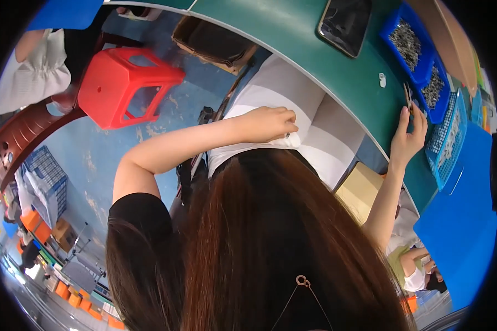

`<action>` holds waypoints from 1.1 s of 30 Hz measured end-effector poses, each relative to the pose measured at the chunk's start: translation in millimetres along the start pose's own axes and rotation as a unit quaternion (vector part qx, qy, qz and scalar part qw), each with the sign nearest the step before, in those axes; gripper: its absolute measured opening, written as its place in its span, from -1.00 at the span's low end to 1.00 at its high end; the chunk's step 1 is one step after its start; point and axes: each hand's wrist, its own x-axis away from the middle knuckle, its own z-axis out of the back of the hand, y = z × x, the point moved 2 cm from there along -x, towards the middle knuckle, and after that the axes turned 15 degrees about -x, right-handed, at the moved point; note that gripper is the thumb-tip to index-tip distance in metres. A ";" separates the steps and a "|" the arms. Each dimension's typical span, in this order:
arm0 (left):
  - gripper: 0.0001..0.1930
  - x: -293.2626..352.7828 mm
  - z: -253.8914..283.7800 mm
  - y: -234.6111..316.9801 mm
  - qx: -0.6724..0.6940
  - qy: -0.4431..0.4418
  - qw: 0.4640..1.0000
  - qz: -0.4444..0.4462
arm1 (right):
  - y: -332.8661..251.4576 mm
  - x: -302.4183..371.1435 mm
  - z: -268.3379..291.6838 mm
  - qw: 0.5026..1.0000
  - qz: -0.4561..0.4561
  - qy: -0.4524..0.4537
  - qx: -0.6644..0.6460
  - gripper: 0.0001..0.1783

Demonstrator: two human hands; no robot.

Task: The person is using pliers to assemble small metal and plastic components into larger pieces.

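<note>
My left hand (pixel 268 124) lies over my lap with its fingers curled closed. Something white shows beneath the fingertips, but what they hold is too small to make out. At the right, my right hand (pixel 408 138) is over the green table (pixel 292 30), its thumb and fingers pinched on a slim two-pointed metal tool (pixel 407 95). A small white piece (pixel 382 80) lies on the table to the left of that tool. Close beyond the right hand stand two blue bins (pixel 419 75) filled with small metal parts, and a light blue basket (pixel 440 160) with white pieces.
A dark-screened phone (pixel 345 25) lies at the table's far side. Blue panels (pixel 458 220) stand at the right. On the floor are a red stool (pixel 105 88) and an open cardboard box (pixel 212 44). Another person's sleeve (pixel 33 71) shows at the upper left.
</note>
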 end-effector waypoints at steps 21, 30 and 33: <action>-0.91 -103.9 162.1 61.0 0.157 0.301 0.937 -0.080 | -6.8 18.6 37.6 0.998 0.054 0.013 0.044 -0.69; -0.86 -149.5 297.8 16.5 0.429 0.496 0.750 -0.085 | -12.9 1.7 18.5 0.997 0.068 -0.020 0.013 -0.68; -0.87 -154.9 324.0 11.1 0.459 0.509 0.715 -0.137 | -13.9 5.3 20.1 0.993 0.077 -0.023 0.084 -0.62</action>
